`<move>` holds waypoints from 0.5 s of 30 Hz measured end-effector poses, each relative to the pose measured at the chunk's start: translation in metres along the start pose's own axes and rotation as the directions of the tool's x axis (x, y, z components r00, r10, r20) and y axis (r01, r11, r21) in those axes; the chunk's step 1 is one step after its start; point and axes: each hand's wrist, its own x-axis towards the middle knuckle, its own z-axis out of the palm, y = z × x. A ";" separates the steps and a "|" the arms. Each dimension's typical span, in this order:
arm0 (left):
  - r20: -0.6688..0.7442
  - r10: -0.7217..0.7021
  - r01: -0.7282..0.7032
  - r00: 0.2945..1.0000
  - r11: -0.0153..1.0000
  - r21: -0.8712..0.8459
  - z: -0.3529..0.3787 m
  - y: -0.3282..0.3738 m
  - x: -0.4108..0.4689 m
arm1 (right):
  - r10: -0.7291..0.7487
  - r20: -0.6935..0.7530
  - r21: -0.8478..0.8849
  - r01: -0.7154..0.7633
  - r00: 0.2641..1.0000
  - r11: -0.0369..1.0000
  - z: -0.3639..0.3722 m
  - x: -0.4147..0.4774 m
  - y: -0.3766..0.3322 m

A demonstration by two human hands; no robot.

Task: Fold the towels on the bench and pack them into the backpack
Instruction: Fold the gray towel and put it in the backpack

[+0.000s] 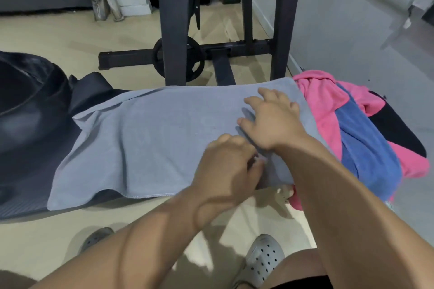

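Pale wooden flooring was seen beyond the grey towel, where a black metal rack stood with a weight plate at its foot. The grey towel was spread flat across the black bench, its near edge draped over the side. The right hand was laid on the towel's right part, fingers spread and flat against the cloth. The left hand was set just nearer, at the towel's near right edge, its fingers curled and a fold of the cloth pinched in them. Against the towel's right end a pink towel and a blue towel were heaped, crumpled. At the towel's left end a dark backpack was lying. Below the towel's near edge, grey clogs were seen on the floor.
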 end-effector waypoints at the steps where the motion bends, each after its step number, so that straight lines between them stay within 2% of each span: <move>1: -0.035 -0.031 0.031 0.999 1.000 0.002 -0.009 -0.017 -0.006 | -0.048 0.012 -0.007 0.048 0.999 0.999 0.006 -0.002 -0.014; 5: -0.137 -0.217 0.231 0.966 0.969 0.092 -0.051 -0.089 -0.040 | -0.176 0.069 -0.056 0.180 0.982 0.982 0.029 -0.004 -0.062; 10: -0.223 -0.417 0.462 0.881 0.861 0.213 -0.114 -0.150 -0.090 | -0.259 0.093 -0.035 0.263 0.962 0.964 0.040 0.003 -0.111; 13: -0.117 -0.585 0.587 0.803 0.740 0.329 -0.140 -0.177 -0.113 | -0.303 0.078 0.039 0.301 0.950 0.953 0.043 0.009 -0.141; 15: -0.050 -0.667 0.617 0.743 0.654 0.439 -0.149 -0.190 -0.124 | -0.344 0.052 0.093 0.338 0.938 0.936 0.047 0.012 -0.163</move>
